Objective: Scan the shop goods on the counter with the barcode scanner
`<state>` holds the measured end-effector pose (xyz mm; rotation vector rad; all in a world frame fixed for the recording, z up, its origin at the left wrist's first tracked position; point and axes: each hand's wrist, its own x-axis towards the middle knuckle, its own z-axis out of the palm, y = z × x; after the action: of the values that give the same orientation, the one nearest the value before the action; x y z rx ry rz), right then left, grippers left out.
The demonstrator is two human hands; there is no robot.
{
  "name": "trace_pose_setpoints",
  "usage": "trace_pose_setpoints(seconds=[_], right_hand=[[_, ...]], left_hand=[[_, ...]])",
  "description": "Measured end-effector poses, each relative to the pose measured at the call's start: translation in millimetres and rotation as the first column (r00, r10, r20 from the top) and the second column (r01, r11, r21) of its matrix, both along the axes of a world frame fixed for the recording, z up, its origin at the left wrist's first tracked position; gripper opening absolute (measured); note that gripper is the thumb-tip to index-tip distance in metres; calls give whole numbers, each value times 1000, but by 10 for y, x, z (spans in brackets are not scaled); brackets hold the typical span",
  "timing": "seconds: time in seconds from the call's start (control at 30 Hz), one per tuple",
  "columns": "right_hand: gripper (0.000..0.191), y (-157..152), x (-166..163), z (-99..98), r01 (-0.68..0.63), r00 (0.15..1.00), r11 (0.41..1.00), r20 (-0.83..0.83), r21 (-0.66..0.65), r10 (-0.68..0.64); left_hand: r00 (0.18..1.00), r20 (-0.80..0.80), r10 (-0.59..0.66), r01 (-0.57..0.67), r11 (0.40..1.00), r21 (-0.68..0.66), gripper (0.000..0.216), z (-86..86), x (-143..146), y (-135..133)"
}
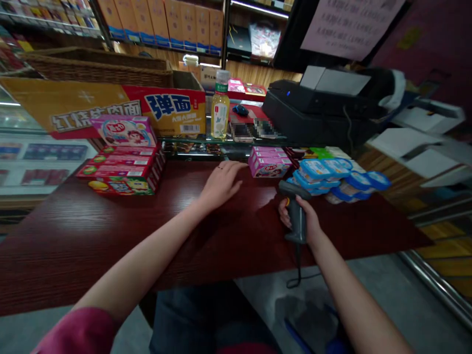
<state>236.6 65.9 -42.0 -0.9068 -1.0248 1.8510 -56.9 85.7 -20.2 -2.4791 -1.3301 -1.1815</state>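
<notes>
My right hand (308,221) is wrapped round the grip of a dark barcode scanner (295,209), its head pointing toward the far side of the dark red counter (110,231). My left hand (221,184) rests flat on the counter, fingers stretched toward a small stack of pink boxes (268,161) a short way to its right. Just beyond the scanner lies a heap of blue-lidded packets (337,177).
A stack of red and pink boxes (123,162) stands at the left. Behind it is a cardboard carton (110,105), a drink bottle (220,105), phones (241,132) and a black till machine (320,105). Shelves of goods (165,22) line the back.
</notes>
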Motion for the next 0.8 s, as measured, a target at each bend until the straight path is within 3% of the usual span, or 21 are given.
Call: trace_pose_setpoints(seconds=[0.1,0.23,0.33,0.43,0.63,0.8], right_hand=[[41,15,9,-1,28,998,996,-55,86,-23],[43,44,-8,-36,15,998,997,-60,76,-11],[43,66,-2,-52,-7,998,999,-56,44,10],[43,67,3,-45,-7,998,1000,-54,20,8],[41,18,32,-15,92,993,995,-77,38,-89],[39,11,61,-27,137,985,989,-111,47,-131]], left_hand=[[985,164,58,-55,998,-23,63,-233,627,386],[953,247,173,-172,985,-24,65,-432,915,680],[967,220,128,-128,992,-12,51,-467,867,673],[973,201,109,-94,992,-82,44,-443,818,621],[969,218,117,-87,986,-144,35,-439,757,607],[972,233,-18,40,995,-93,34,-371,433,248]])
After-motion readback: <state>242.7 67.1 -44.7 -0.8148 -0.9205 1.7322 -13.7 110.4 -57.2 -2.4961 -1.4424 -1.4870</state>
